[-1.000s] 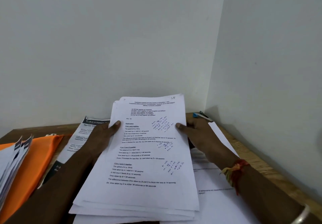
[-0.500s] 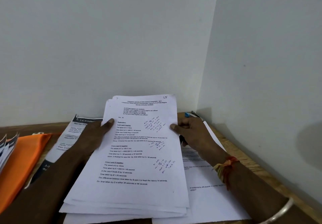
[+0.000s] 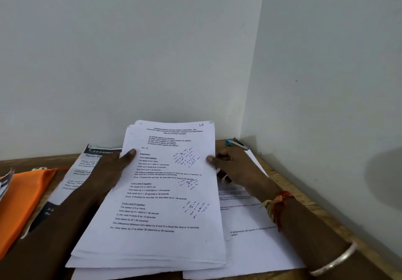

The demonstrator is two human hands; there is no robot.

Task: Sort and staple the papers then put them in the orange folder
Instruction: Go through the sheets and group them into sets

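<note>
While both hands are on the paperwork, here's how it sits. The left hand point(image 3: 108, 168) pinches the stack of printed papers point(image 3: 165, 194) at its 9 o'clock edge, thumb flat on the top sheet and the other fingers tucked underneath where I can't see them. The right hand point(image 3: 236, 167) does the same at the 3 o'clock edge: thumb tip on top, fingers curled round behind the edge. So both are clamped on that one stack, which is tilted up a bit at the far end, with the sheets fanned unevenly at the near end. The top page is typed maths explanations with blue pen scribbles and "55" written in the top corner.

On the right wrist there's a red and yellow thread bracelet point(image 3: 277, 205), and further up the arm a silver bangle point(image 3: 335, 260).

Moving out from the stack: at 4 o'clock, more loose sheets point(image 3: 256, 242) lie flat on the wooden desk point(image 3: 304, 205), partly under the stack. At 10 o'clock a leaflet point(image 3: 87, 166) with a dark header pokes out from under the left arm. At 9 o'clock, well off to the side, lies the orange folder point(image 3: 24, 197), with some other paper edges point(image 3: 4, 184) overlapping it at the frame edge. At 1 o'clock, back in the corner where the two walls point(image 3: 130, 51) meet, there's a blue stapler point(image 3: 236, 143), partly hidden behind the right hand.
</note>
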